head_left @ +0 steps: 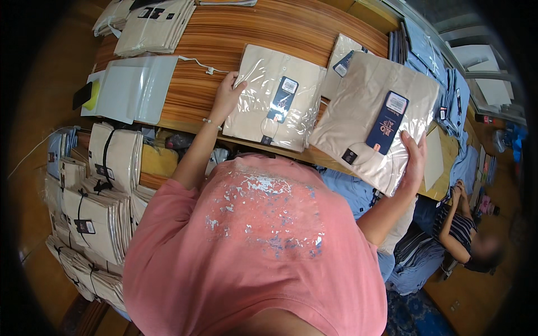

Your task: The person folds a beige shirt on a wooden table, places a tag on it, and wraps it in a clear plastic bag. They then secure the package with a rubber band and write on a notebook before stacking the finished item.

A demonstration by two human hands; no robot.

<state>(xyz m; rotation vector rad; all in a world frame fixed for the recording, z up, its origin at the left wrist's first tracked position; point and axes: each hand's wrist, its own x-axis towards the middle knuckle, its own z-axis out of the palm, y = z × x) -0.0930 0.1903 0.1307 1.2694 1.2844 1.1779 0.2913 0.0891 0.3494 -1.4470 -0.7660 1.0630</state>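
Far left, floor side: we log stacks of folded cream garments strapped with black bands, piled beside the table's near edge.
Table, left end: we log a pale blue-grey flat plastic mailer bag lying on the striped wooden table, with a yellow and black object just beside its left edge; more folded cream bundles lie at the far edge.
Left hand: our left hand lies spread, fingers flat, on the left edge of the folded cream shirt in a clear plastic sleeve with a dark blue hang tag, pressing it to the tabletop.
Centre packet, position: flat on the table, near its front edge, straight ahead of us.
Right packet, position: a second bagged cream shirt with a dark blue card tag is raised and tilted above the table's right end, overlapping a third bagged packet behind it.
Right hand: our right hand grips the raised packet at its lower right edge, thumb over the top face, fingers hidden beneath.
Handling, our judgement: light, soft and floppy; the film is probably slick, so we would pinch an edge or support it from below.
Far right: stacks of blue folded garments; another person sits low, hands together.
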